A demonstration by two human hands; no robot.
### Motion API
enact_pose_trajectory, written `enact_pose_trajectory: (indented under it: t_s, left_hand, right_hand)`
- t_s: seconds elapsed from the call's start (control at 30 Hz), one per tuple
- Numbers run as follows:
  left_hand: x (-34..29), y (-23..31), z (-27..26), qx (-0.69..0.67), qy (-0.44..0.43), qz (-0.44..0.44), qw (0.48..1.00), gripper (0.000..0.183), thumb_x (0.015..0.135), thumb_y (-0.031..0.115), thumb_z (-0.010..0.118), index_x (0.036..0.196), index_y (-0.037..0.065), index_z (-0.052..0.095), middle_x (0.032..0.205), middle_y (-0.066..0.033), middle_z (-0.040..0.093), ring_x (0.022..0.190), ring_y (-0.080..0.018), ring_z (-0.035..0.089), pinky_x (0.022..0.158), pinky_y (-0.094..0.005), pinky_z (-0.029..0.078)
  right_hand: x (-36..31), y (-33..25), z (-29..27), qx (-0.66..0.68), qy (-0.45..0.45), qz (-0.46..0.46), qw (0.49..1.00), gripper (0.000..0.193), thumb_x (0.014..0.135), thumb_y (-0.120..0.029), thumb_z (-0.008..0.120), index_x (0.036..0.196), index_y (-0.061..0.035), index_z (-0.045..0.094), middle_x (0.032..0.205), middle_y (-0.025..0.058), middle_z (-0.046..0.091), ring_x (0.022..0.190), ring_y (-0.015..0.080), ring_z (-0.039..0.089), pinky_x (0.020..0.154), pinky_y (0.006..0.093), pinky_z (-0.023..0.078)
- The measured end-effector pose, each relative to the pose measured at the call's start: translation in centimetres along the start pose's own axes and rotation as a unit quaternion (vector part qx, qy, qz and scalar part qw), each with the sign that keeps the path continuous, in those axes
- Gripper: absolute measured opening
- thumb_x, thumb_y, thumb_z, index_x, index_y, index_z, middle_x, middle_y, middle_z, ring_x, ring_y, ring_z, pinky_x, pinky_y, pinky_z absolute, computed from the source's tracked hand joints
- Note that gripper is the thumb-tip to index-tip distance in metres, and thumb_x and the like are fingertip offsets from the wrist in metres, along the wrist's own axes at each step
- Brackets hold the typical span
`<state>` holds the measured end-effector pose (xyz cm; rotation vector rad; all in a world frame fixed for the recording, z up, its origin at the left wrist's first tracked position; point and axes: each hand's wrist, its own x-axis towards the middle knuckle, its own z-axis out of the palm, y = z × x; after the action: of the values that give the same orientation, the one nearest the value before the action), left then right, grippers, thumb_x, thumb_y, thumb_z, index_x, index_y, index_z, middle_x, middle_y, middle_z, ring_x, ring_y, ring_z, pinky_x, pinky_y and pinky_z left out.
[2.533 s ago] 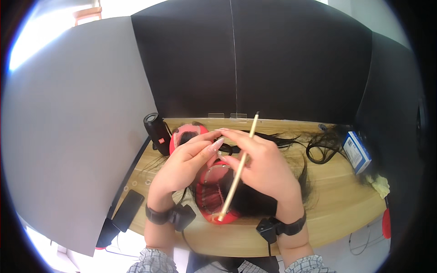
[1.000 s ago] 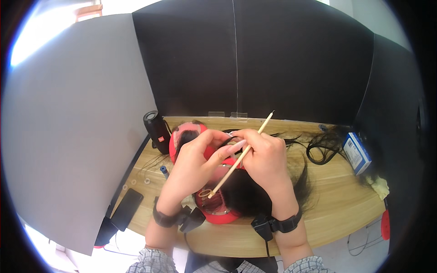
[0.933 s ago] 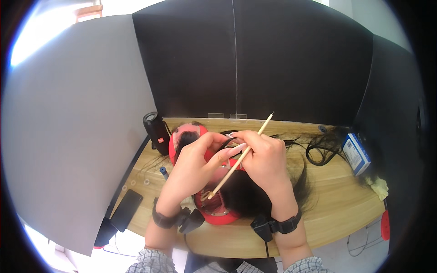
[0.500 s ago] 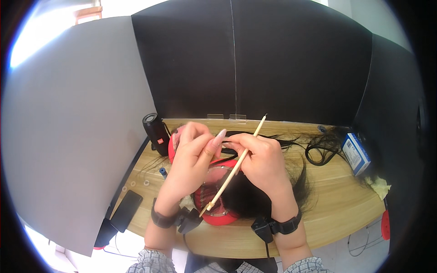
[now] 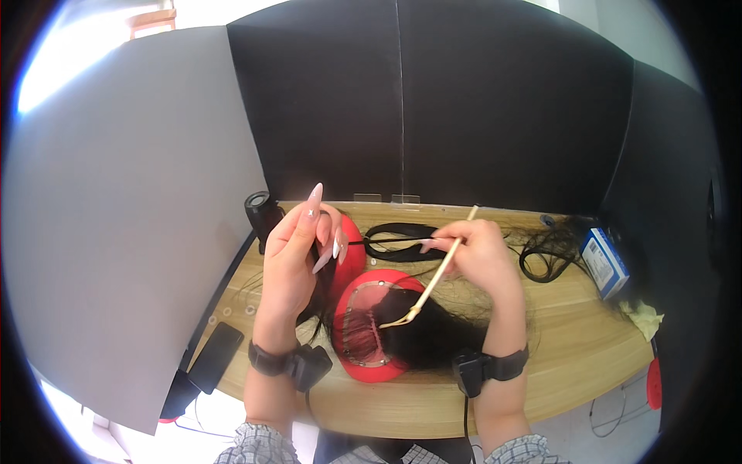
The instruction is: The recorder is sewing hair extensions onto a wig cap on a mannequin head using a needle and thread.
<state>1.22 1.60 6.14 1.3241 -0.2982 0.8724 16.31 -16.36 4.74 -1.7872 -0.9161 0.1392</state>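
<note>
My left hand (image 5: 297,240) is raised with its thumb pointing up and its fingers curled. A lock of black hair (image 5: 379,241) runs taut from it across to my right hand (image 5: 479,251). My right hand pinches that lock and also grips a slim pale stick tool (image 5: 442,275), whose lower end hangs over a wig cap on a red block (image 5: 375,377). Netting and a ring of small pin heads show on the cap, with black hair (image 5: 440,332) spread to its right. A second red block (image 5: 352,263) is partly hidden behind my left hand.
A black cylindrical speaker (image 5: 259,210) stands at the far left, and a dark phone (image 5: 216,357) lies nearer. Loose hair (image 5: 549,263), a blue and white box (image 5: 604,261) and a yellow cloth (image 5: 643,319) are at the right. Dark partitions (image 5: 510,108) enclose the wooden table.
My hands have moved apart, the left one to the left and the right one to the right with the stick tool. The lock of hair now stretches between them, and more of the wig cap shows.
</note>
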Motion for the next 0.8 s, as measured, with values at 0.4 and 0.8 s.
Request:
enact_pose_trajectory:
  t_s: [0.4, 0.8]
  left_hand:
    - [-0.7, -0.7, 0.3, 0.125, -0.114, -0.176, 0.970, 0.031, 0.104, 0.024, 0.040, 0.115, 0.002, 0.058, 0.073, 0.0058, 0.044, 0.065, -0.0030, 0.037, 0.059, -0.0188, 0.034]
    - [-0.9, -1.1, 1.1, 0.184, -0.122, -0.167, 0.961, 0.031, 0.103, 0.023, 0.042, 0.116, 0.000, 0.058, 0.071, 0.0052, 0.043, 0.064, -0.0041, 0.038, 0.057, -0.0207, 0.034]
  right_hand:
    - [-2.7, -4.2, 1.5, 0.029, -0.027, -0.087, 0.995, 0.028, 0.084, -0.015, 0.068, 0.109, -0.0022, 0.067, 0.076, 0.0172, 0.067, 0.064, 0.0298, 0.065, 0.060, 0.0340, 0.050]
    - [-1.7, -2.4, 3.3, -0.113, 0.073, -0.364, 0.922, 0.026, 0.079, -0.004, 0.069, 0.104, 0.0002, 0.068, 0.070, 0.0119, 0.068, 0.060, 0.0190, 0.069, 0.054, 0.0257, 0.052]
